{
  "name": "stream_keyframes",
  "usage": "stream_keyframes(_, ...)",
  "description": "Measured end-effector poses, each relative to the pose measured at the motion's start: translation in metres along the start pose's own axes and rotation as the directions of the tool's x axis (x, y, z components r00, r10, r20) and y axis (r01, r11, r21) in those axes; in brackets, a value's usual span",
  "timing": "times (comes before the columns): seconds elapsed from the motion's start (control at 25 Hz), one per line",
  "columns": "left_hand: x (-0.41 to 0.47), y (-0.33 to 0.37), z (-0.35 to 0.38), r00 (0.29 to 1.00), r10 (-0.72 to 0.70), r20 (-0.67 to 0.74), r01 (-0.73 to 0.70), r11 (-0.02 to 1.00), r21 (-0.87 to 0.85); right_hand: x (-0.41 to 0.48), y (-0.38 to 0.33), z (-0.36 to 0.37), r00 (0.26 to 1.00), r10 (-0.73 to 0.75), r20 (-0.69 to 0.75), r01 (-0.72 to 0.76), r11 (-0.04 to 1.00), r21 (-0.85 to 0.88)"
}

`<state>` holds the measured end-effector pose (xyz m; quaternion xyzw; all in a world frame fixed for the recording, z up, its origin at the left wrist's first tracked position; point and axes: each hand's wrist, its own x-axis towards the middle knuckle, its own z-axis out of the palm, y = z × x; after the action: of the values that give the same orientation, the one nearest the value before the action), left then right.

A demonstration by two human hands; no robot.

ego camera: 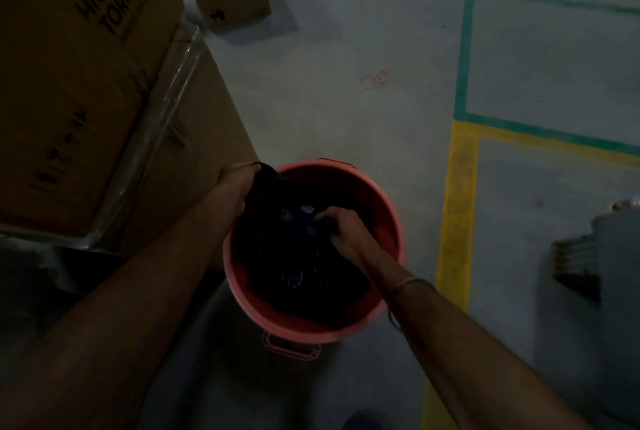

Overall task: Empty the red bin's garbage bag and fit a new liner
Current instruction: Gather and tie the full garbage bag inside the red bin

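While the round red plastic bin (381, 201) stands on the grey concrete floor (346, 49) just beside a stack of large brown cardboard boxes (86, 83), the black plastic garbage bag (294, 256) sits crumpled inside it, most of its edge already off the rim. At the far-left rim the left hand (239, 184) is clenched on a bunched corner of the bag, and the right hand (341, 225) reaches down into the bin with its fingers closed around a gather of the film near the middle.

Judging by this, the bag is being collected for lifting out, and the new liner is not yet in sight.

Risks from here lie mostly in the thin film. With only two small gathers held, the mouth may gape and spill rubbish back into the bin or onto the floor. A sharp pull could tear the plastic at the pinched points. Dim light hides the contents, so their weight cannot be judged, and the light bin may rise with the bag.
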<state>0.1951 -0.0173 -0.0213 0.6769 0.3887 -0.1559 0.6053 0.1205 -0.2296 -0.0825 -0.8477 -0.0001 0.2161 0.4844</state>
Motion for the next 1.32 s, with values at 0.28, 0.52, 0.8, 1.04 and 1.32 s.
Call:
stream_keyframes(0.28, 0.008, -0.006, -0.001, 0.998, 0.060, 0.010, -0.061, 0.995, 0.081, 0.005, -0.010, 0.015, 0.989, 0.003, -0.151, 0.044, 0.952, 0.304)
stream_keyframes(0.52, 0.002, -0.003, 0.007, 0.982, 0.127, 0.141, -0.144, 0.983, 0.118, 0.026, -0.025, 0.018, 0.997, 0.000, 0.081, 0.012, 0.989, -0.150)
stream_keyframes(0.8, -0.025, -0.010, -0.004, 0.938, 0.173, 0.301, -0.203, 0.977, 0.071, 0.029, -0.017, 0.019, 0.996, 0.089, 0.007, -0.089, 0.996, 0.018)
stream_keyframes(1.04, -0.055, -0.052, -0.008, 0.897, -0.334, 0.290, 0.147, 0.843, 0.517, 0.028, -0.020, 0.017, 0.976, 0.197, -0.095, -0.161, 0.939, 0.303)
stream_keyframes(1.32, -0.052, -0.072, -0.043, 0.922, -0.333, 0.196, 0.202, 0.848, 0.490, 0.034, -0.014, -0.017, 0.829, 0.535, -0.162, -0.316, 0.688, 0.654)
